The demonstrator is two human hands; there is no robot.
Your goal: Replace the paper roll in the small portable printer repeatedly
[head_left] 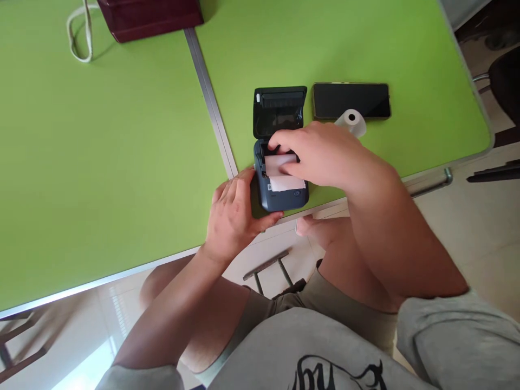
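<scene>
Left hand (233, 214) grips the near-left corner of the printer (280, 192), which sits at the near edge of the green worktop (122, 162). Right hand (325, 154) presses a paper roll (280, 164) into the open bay, fingers closed on it. Raised lid (279, 110) stands behind. Farther: spare roll (352, 120), phone (351, 101), maroon bag (150, 16).

A green table (122, 162) with a metal seam down its middle carried a small dark printer (280, 189) with its lid open near the front edge, a black phone (351, 100) and a white paper roll (352, 122) just behind it, and a maroon bag (150, 16) at the far edge.
</scene>
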